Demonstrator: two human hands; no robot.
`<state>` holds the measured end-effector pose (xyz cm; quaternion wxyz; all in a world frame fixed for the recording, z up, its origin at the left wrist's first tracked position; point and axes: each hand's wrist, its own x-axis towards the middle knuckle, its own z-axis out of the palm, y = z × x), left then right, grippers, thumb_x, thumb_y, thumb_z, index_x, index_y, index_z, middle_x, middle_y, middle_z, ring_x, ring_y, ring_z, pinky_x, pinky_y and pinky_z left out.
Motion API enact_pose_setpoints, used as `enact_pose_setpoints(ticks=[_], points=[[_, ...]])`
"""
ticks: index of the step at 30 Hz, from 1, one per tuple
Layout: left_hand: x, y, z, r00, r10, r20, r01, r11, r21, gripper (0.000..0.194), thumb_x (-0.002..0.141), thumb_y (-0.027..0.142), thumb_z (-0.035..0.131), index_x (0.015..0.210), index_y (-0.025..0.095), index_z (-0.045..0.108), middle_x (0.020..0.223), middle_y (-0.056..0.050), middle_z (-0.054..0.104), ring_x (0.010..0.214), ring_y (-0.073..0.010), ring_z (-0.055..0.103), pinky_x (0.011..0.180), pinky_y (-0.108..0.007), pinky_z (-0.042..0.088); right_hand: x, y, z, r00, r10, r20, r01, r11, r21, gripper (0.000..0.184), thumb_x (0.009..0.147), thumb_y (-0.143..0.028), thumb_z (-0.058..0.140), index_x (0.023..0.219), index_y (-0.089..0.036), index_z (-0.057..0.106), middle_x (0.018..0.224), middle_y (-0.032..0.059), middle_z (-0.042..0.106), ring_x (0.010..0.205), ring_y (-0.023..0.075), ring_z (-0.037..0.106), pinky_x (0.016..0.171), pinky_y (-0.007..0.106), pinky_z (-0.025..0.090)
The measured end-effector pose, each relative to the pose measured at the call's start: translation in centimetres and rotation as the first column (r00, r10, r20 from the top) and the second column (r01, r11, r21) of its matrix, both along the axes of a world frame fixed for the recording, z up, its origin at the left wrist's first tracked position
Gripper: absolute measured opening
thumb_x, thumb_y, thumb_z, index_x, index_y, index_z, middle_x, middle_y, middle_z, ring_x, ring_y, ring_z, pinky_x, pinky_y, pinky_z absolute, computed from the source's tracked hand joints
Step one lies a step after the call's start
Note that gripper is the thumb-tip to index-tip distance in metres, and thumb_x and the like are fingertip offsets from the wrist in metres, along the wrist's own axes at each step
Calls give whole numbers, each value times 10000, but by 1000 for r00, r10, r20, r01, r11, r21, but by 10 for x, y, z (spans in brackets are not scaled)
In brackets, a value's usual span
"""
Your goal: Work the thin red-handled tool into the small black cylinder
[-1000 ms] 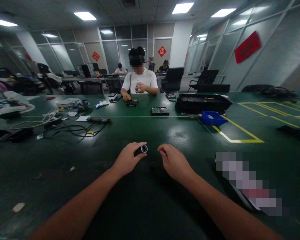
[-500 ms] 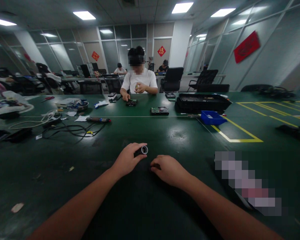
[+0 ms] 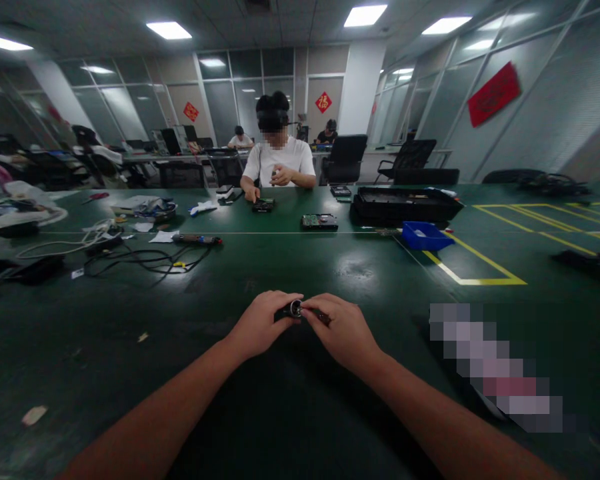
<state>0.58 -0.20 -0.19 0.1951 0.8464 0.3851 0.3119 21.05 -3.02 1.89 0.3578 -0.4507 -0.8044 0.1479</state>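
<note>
My left hand (image 3: 265, 321) is closed round a short black tube with a silver ring at its open end (image 3: 295, 308); the open end faces right and toward me. Most of the tube is hidden by the fingers. My right hand (image 3: 343, 327) pinches a small part right at the tube's mouth, its fingertips touching or nearly touching the ring. A dark bit shows between the right fingers, too small to name. Both hands are just above the green tabletop (image 3: 240, 413).
Ahead lie a screwdriver-like tool (image 3: 197, 239) with black cables, a circuit-board device (image 3: 319, 221), a black case (image 3: 405, 208) and a blue bin (image 3: 425, 235). A blurred-out flat item (image 3: 495, 367) lies at right. Across the table a person (image 3: 279, 160) handles parts.
My right hand has risen from the tabletop to the tube's mouth, bringing a small part up in its fingertips. My left hand with the tube has shifted slightly right and lower.
</note>
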Motion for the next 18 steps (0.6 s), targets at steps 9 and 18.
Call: enact_pose_setpoints(ticks=[9, 18], points=[[4, -3, 3, 998, -58, -22, 58, 998, 23, 360, 896, 210, 688, 1248, 255, 629, 1174, -34, 707, 1087, -224, 625, 969, -397, 445, -1, 0, -1, 1000, -30, 1, 30, 1000, -9, 182, 925, -197, 620, 1070, -237, 723, 955, 26, 673, 770, 145, 636, 690, 279, 513], [4, -5, 4, 999, -39, -3, 39, 999, 5, 385, 892, 212, 692, 1269, 253, 620, 1193, -41, 702, 1099, -229, 622, 980, -410, 444, -1, -3, 3, 985, -166, -49, 163, 985, -50, 188, 886, -289, 641, 1053, -201, 656, 870, 29, 638, 753, 171, 601, 671, 312, 480]])
